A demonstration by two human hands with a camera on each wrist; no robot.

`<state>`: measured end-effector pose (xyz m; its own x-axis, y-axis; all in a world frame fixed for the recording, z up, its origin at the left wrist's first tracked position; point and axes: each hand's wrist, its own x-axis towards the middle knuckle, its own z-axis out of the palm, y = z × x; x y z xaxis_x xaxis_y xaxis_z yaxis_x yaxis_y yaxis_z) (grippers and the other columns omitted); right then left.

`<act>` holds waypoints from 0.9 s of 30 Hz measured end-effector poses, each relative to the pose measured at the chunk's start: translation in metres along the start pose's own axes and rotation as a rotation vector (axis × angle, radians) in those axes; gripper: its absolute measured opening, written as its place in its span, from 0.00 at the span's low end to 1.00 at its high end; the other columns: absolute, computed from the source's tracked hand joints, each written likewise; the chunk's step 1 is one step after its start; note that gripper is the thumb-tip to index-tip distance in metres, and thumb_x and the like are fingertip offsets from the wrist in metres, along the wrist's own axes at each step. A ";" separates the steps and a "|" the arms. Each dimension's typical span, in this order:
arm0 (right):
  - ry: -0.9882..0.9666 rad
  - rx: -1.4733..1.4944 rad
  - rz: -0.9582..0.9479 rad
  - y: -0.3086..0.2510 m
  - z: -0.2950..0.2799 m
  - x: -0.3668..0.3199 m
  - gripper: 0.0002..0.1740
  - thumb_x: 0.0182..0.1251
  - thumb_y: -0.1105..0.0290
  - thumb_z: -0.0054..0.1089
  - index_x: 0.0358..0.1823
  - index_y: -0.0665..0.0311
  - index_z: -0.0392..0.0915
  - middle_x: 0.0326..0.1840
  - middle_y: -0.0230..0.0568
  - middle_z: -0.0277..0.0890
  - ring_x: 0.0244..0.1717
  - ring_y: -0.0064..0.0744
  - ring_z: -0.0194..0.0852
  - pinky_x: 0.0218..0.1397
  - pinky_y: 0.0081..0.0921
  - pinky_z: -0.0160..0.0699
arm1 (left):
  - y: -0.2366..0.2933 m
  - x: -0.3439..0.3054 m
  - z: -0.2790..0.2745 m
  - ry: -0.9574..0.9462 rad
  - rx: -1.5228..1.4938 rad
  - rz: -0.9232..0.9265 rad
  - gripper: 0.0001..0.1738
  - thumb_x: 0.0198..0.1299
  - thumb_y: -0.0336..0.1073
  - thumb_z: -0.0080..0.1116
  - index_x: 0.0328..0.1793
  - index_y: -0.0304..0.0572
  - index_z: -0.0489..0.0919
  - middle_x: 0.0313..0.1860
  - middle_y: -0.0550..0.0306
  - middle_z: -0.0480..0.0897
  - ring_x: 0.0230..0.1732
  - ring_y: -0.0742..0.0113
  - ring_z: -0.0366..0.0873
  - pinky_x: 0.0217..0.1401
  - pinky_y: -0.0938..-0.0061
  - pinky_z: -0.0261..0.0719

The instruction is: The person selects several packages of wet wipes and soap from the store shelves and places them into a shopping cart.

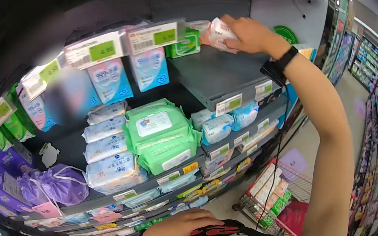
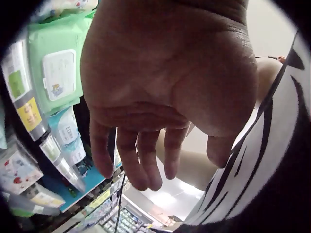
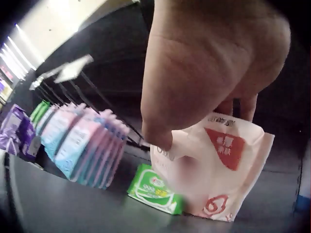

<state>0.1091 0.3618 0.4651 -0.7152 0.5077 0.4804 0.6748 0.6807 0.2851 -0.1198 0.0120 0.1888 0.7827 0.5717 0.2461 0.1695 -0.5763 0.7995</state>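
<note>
My right hand (image 1: 249, 34) reaches to the back of the upper shelf (image 1: 211, 74) and grips the top of a pink-and-white soft packet (image 3: 214, 160). In the right wrist view the thumb lies on the packet's front while the other fingers go behind its top edge. The packet stands upright, close over the dark shelf. Beside it lies a small green packet (image 3: 154, 189). My left hand (image 1: 187, 225) is low in front of the black shirt, fingers relaxed. Its palm faces the camera in the left wrist view, holding nothing.
Blue-and-pink packs (image 1: 111, 81) hang from hooks behind price tags. Below them are large green wipes packs (image 1: 160, 133) and white-blue packs (image 1: 115, 170). Purple drawstring bags (image 1: 55, 185) stand at lower left. A shopping cart (image 1: 255, 201) with goods is in the aisle.
</note>
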 end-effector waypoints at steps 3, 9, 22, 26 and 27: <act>0.439 -0.041 -0.190 -0.023 -0.030 -0.063 0.34 0.63 0.58 0.67 0.67 0.67 0.68 0.54 0.57 0.79 0.55 0.62 0.77 0.58 0.51 0.76 | -0.003 0.016 -0.001 -0.061 -0.007 0.023 0.34 0.59 0.44 0.73 0.71 0.47 0.76 0.57 0.53 0.81 0.58 0.51 0.79 0.61 0.60 0.75; 0.715 0.375 0.338 -0.063 -0.036 -0.249 0.37 0.72 0.63 0.59 0.77 0.68 0.56 0.72 0.50 0.67 0.71 0.50 0.69 0.72 0.42 0.71 | -0.020 0.044 0.002 -0.179 0.006 0.062 0.33 0.60 0.42 0.72 0.71 0.48 0.76 0.57 0.53 0.81 0.57 0.52 0.79 0.61 0.60 0.75; 1.479 2.301 0.717 -0.150 0.046 -0.523 0.39 0.77 0.44 0.47 0.75 0.68 0.59 0.46 0.39 0.71 0.32 0.34 0.72 0.33 0.29 0.77 | -0.037 0.136 0.048 -0.662 -0.034 0.081 0.34 0.56 0.37 0.74 0.71 0.48 0.77 0.57 0.50 0.81 0.58 0.49 0.79 0.63 0.58 0.75; 1.413 2.015 0.948 -0.142 0.033 -0.556 0.39 0.77 0.40 0.44 0.75 0.64 0.61 0.43 0.40 0.71 0.26 0.31 0.70 0.22 0.25 0.73 | -0.032 0.177 0.067 -0.743 -0.060 0.103 0.32 0.57 0.39 0.73 0.70 0.47 0.78 0.57 0.50 0.81 0.58 0.48 0.79 0.63 0.57 0.75; 1.396 1.965 1.015 -0.138 0.033 -0.564 0.38 0.77 0.41 0.45 0.75 0.63 0.62 0.45 0.41 0.73 0.27 0.31 0.73 0.24 0.26 0.76 | -0.030 0.187 0.072 -0.750 -0.060 0.107 0.32 0.58 0.39 0.73 0.69 0.47 0.78 0.57 0.50 0.81 0.58 0.48 0.79 0.63 0.57 0.75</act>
<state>0.4135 -0.0013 0.1277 0.4514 0.8827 0.1306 -0.7597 0.4569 -0.4627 0.0651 0.0941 0.1715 0.9941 -0.0485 -0.0975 0.0536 -0.5616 0.8257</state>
